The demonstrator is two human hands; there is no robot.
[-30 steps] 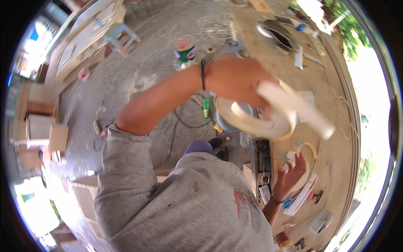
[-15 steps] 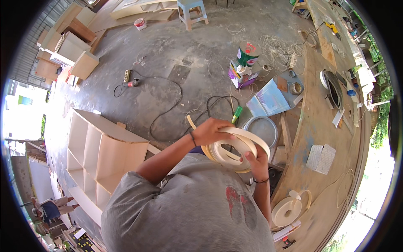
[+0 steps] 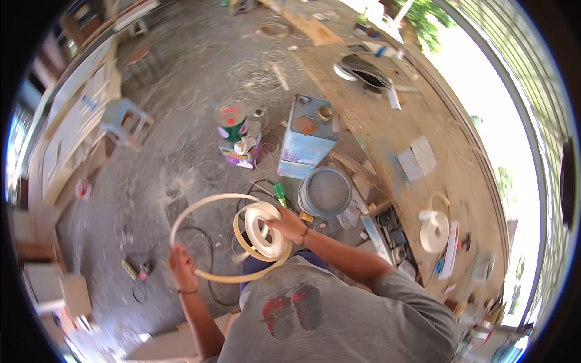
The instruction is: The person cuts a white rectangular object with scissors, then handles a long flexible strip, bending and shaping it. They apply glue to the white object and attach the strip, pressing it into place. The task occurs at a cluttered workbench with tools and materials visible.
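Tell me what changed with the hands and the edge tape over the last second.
Both hands were close together on the cream tape roll. Now the left hand has moved out to the left, drawing a wide loose loop of tape off it, while the right hand stays on the roll. The head view swung as well. The tape was never let go.

edge band roll (image 3: pixel 264 233): smooth plastic | workbench (image 3: pixel 387 130): rough wood | pail (image 3: pixel 325 192): metal

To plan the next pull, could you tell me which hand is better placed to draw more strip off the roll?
Probably left: the left hand grips the loose loop, while the right hand steadies the roll.
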